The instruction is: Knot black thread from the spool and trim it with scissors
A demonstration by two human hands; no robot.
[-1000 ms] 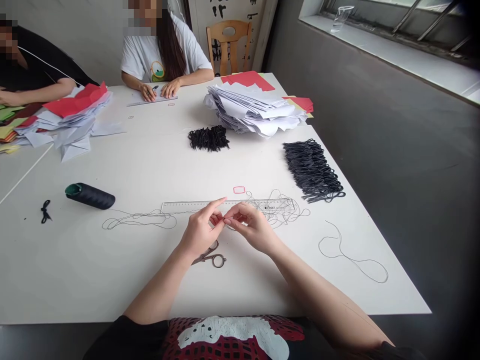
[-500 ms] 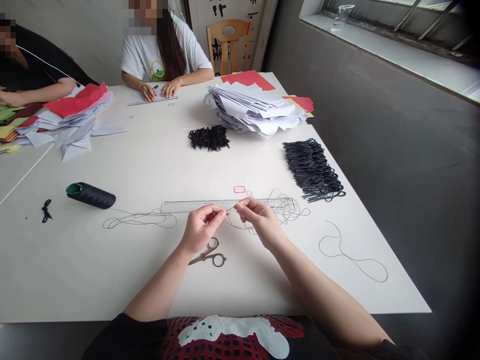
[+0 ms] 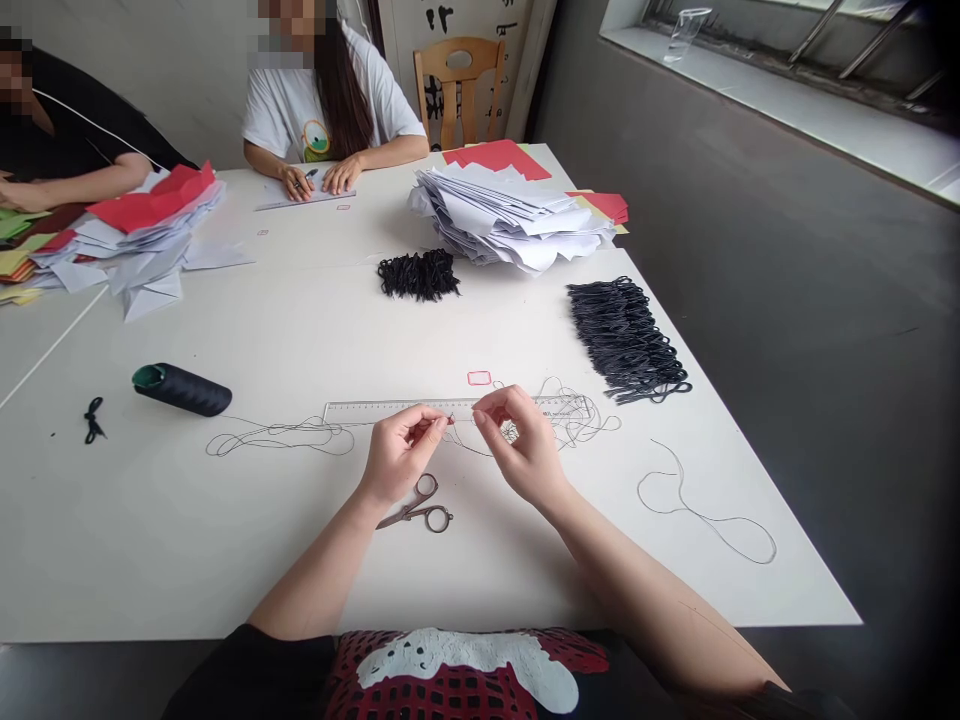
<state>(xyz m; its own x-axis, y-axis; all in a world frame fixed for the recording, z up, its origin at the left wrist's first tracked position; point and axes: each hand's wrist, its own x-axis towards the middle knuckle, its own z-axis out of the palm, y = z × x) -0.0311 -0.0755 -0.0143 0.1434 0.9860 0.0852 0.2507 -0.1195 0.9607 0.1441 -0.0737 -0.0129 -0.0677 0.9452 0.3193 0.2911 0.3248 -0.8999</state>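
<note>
Thin dark thread (image 3: 281, 430) lies in loose loops across the white table, with a tangle on the right over a clear ruler (image 3: 352, 408). My left hand (image 3: 397, 450) pinches the thread between thumb and fingertips, just in front of the ruler. To its right, my right hand (image 3: 529, 445) is raised with thumb and index finger apart, and no thread can be made out between them. Scissors (image 3: 412, 512) rest by my left wrist. A black thread spool (image 3: 182, 388) lies on its side at the left.
Bundles of black loops (image 3: 626, 340) lie at the right, and a smaller black bundle (image 3: 418, 275) farther back. Beyond are white paper stacks (image 3: 510, 220), a loose thread (image 3: 705, 515) near the right edge, and a small black knot (image 3: 94, 420). Two people sit across the table.
My right hand's thumb and index finger have parted and moved slightly away from my left hand. My left hand has hardly moved and keeps its pinch.
</note>
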